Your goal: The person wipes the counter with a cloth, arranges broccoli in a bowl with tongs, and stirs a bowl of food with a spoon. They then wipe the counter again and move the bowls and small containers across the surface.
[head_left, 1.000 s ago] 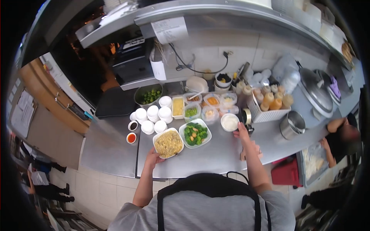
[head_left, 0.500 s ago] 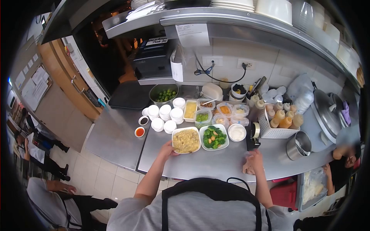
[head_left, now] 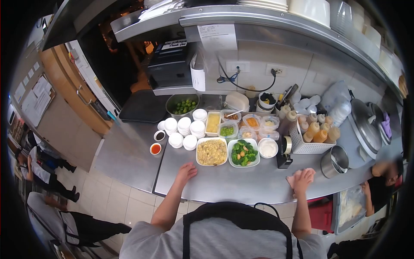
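Note:
My left hand rests on the steel counter, its fingers apart and nothing in them, just below a white dish of yellowish food. Beside that dish stands a white dish of broccoli, with a white bowl of pale contents to its right. Farther right, my right hand presses on a pinkish cloth lying on the counter. A black tape dispenser stands behind and left of that hand.
Stacked white cups, small sauce cups, tubs of ingredients, a basket of squeeze bottles and a steel pot line the counter. A shelf overhangs it. Co-workers stand right and left.
My left hand has let go of the yellowish dish, which now sits slightly right and farther back. The right hand has moved right with the cloth. The broccoli dish has shifted slightly right.

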`<move>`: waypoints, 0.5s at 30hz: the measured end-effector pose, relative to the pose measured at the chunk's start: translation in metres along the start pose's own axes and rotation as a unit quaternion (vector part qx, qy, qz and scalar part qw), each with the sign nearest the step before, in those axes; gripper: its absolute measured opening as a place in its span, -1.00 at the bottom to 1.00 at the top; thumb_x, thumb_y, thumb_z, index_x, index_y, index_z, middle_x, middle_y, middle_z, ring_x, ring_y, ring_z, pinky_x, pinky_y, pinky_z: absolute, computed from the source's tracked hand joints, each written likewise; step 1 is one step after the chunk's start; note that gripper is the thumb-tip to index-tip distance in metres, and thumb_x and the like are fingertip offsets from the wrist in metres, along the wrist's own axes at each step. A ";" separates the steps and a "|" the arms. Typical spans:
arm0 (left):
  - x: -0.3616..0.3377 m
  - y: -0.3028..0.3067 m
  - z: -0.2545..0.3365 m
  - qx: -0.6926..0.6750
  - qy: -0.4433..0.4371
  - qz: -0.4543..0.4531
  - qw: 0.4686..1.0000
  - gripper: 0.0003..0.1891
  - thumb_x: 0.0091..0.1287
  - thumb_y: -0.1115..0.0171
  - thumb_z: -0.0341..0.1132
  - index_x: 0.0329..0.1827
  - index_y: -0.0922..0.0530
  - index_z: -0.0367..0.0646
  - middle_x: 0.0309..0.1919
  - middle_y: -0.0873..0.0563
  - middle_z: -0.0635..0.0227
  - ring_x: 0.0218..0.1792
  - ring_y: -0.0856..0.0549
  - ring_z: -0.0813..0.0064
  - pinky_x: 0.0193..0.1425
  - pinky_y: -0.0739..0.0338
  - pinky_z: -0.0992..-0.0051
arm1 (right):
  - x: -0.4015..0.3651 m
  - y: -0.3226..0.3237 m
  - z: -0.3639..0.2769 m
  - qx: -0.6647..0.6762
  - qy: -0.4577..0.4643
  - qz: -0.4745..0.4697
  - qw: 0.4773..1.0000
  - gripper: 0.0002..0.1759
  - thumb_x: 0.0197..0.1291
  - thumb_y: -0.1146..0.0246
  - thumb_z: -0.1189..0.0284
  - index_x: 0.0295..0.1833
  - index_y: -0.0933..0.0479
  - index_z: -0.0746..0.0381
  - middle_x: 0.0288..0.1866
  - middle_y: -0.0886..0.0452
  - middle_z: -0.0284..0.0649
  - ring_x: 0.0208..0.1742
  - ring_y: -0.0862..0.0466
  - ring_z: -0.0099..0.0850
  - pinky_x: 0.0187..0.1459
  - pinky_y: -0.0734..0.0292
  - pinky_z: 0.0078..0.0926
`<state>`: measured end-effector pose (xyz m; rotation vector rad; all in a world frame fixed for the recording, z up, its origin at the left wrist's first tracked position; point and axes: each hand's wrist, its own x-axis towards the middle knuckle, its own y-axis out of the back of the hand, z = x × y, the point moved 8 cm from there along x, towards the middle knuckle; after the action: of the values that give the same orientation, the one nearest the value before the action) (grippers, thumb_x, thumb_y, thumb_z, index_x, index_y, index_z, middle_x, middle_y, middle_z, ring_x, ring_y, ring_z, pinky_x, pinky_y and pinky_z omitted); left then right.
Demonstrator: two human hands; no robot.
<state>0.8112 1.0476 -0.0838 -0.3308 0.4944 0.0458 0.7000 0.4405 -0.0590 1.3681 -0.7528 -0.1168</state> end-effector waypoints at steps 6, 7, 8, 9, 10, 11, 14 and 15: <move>-0.048 0.031 0.001 0.014 -0.004 0.053 0.999 -0.68 0.29 -0.05 -0.30 0.05 -0.40 -0.26 -0.18 -0.57 0.21 -0.27 -0.62 0.39 -0.16 -0.57 0.43 | -0.045 0.041 -0.107 0.175 0.285 -0.030 0.942 -0.36 0.19 0.06 0.23 0.28 -0.06 0.41 0.32 0.01 0.29 0.36 0.03 0.19 0.28 0.17 0.10; -0.053 0.037 -0.001 0.014 -0.007 0.049 0.999 -0.68 0.29 -0.05 -0.30 0.05 -0.40 -0.26 -0.18 -0.57 0.21 -0.27 -0.62 0.39 -0.16 -0.57 0.43 | -0.059 0.056 -0.128 0.210 0.320 -0.068 0.921 -0.39 0.17 0.06 0.25 0.25 -0.10 0.42 0.30 0.01 0.32 0.35 0.03 0.20 0.28 0.18 0.10; -0.057 0.048 -0.005 0.033 -0.002 0.065 0.997 -0.69 0.29 -0.06 -0.29 0.03 -0.42 -0.26 -0.20 -0.59 0.22 -0.28 -0.63 0.41 -0.19 -0.57 0.44 | -0.073 0.070 -0.153 0.243 0.357 -0.104 0.896 -0.41 0.16 0.05 0.27 0.22 -0.14 0.42 0.29 0.01 0.35 0.35 0.03 0.21 0.27 0.18 0.11; -0.062 0.055 -0.010 0.052 0.003 0.085 0.995 -0.70 0.28 -0.07 -0.28 0.01 -0.44 -0.26 -0.22 -0.61 0.24 -0.30 -0.64 0.42 -0.21 -0.57 0.46 | -0.090 0.074 -0.180 0.204 0.411 -0.117 0.881 -0.43 0.14 0.04 0.26 0.18 -0.18 0.43 0.27 0.00 0.35 0.34 0.03 0.20 0.27 0.17 0.10; -0.067 0.058 -0.012 0.046 0.000 0.087 0.995 -0.70 0.28 -0.07 -0.28 0.01 -0.44 -0.26 -0.22 -0.61 0.24 -0.30 -0.64 0.42 -0.21 -0.57 0.46 | -0.109 0.078 -0.210 0.166 0.464 -0.130 0.860 -0.44 0.13 0.04 0.26 0.15 -0.21 0.44 0.26 -0.01 0.36 0.34 0.03 0.20 0.27 0.17 0.10; -0.072 0.062 -0.015 0.062 0.004 0.095 0.994 -0.70 0.28 -0.08 -0.28 0.00 -0.46 -0.26 -0.22 -0.62 0.24 -0.30 -0.64 0.43 -0.23 -0.57 0.48 | -0.118 0.112 -0.242 0.080 0.531 -0.194 0.821 -0.44 0.14 0.03 0.26 0.17 -0.19 0.43 0.26 -0.03 0.30 0.35 0.03 0.14 0.30 0.20 0.01; -0.091 0.070 -0.021 0.074 0.000 0.107 0.991 -0.69 0.27 -0.09 -0.27 0.00 -0.47 -0.26 -0.22 -0.63 0.25 -0.30 -0.64 0.45 -0.24 -0.56 0.51 | -0.152 0.121 -0.302 0.163 0.633 -0.229 0.721 -0.38 0.14 -0.02 0.20 0.21 -0.17 0.40 0.26 -0.07 0.24 0.35 -0.01 0.09 0.32 0.17 -0.05; -0.099 0.072 -0.023 0.076 -0.009 0.102 0.992 -0.68 0.27 -0.10 -0.26 0.01 -0.46 -0.26 -0.22 -0.63 0.26 -0.30 -0.64 0.47 -0.25 -0.55 0.53 | -0.164 0.113 -0.322 0.162 0.648 -0.233 0.707 -0.38 0.14 -0.02 0.20 0.21 -0.17 0.40 0.26 -0.07 0.24 0.35 -0.01 0.09 0.32 0.17 -0.05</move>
<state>0.7043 1.1123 -0.0776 -0.1288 0.5089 0.2092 0.7119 0.8177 -0.0275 1.5338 0.8197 0.5819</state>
